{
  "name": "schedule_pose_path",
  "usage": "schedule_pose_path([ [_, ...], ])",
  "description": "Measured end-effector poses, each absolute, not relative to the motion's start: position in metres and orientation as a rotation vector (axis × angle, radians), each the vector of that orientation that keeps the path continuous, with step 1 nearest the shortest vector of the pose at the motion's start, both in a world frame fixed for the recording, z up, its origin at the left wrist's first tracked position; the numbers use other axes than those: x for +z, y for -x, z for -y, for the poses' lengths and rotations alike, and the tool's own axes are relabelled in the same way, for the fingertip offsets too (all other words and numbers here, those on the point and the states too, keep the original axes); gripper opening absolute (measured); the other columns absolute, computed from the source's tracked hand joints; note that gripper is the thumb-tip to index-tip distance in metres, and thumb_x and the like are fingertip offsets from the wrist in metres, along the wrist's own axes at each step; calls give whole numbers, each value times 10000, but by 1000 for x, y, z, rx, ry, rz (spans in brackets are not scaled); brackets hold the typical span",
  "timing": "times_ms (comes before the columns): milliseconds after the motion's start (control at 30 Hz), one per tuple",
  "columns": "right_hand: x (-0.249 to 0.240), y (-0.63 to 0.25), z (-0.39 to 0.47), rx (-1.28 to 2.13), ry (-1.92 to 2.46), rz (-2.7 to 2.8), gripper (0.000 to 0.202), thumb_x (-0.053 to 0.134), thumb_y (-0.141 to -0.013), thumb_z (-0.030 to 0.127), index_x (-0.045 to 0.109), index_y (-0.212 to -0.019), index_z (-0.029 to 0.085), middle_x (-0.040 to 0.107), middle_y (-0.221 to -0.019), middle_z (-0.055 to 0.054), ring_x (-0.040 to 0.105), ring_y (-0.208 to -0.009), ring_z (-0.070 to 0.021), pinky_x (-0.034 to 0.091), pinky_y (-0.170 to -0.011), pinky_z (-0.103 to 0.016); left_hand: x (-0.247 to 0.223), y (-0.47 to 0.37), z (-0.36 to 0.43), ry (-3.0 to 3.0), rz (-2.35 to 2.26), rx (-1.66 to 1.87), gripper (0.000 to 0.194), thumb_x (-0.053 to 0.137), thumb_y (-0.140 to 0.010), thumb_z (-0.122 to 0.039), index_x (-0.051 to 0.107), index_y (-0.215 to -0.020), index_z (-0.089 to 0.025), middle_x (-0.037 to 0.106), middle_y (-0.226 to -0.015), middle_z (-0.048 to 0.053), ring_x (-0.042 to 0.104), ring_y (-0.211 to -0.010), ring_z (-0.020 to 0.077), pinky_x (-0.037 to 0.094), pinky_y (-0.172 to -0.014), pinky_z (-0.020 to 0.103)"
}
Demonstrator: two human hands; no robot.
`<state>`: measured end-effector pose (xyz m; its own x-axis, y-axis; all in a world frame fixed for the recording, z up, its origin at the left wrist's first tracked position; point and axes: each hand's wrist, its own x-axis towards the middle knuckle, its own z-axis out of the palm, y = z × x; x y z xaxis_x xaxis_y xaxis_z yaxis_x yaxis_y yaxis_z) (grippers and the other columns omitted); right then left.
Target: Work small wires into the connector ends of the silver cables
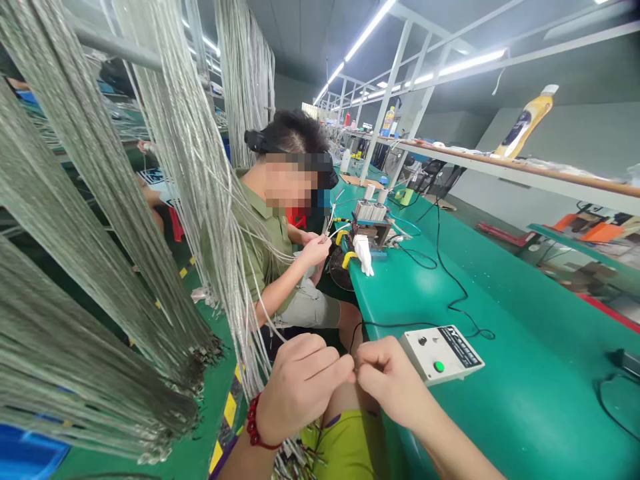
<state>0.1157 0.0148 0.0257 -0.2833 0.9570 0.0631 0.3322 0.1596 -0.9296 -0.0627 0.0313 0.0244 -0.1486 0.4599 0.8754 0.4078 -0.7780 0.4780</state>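
Our left hand (300, 380) and right hand (390, 383) meet, fingers pinched closed, beside the near left edge of the smooth green table (520, 407); anything between the fingertips is too small to tell. Thin, silvery, braided cables (210, 173) hang off that edge, beside our left hand, and could tangle if we tug sideways. The limp black cord (385, 325) nearby could snag our fingers.

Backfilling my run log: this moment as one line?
left hand, right hand: fingertips together, item unclear | control box: on green table | co-worker: seated | cable bundles: hanging
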Motion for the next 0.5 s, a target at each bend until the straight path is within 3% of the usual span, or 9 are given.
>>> schedule_pose_path([
  [200,22,-133,-28,588,1371,1821,277,448,-666,278,199,-547,248,183,-571,50,219,-578,-118,140,-551,-326,16,73,-25,-2136,-979,2218,217,698,-1030,-420,772,-900,-263,717,-719,25,642,-625,197,536,-606,329],
  [333,31,-157,-37,456,1428,1736,298,448,-739,314,227,-542,272,198,-538,51,238,-552,-129,148,-544,-323,9,85,-16,-2264,-923,2215,160,645,-1069,-262,768,-978,-215,746,-744,32,663,-654,179,535,-646,310],
  [500,37,-150,-27,600,1369,1939,290,417,-871,296,454,-590,235,497,-584,2,483,-612,-165,337,-596,-291,14,80,-6,-2105,-1156,2169,185,633,-1072,-224,779,-960,-204,780,-798,25,691,-658,153,537,-645,268],
])
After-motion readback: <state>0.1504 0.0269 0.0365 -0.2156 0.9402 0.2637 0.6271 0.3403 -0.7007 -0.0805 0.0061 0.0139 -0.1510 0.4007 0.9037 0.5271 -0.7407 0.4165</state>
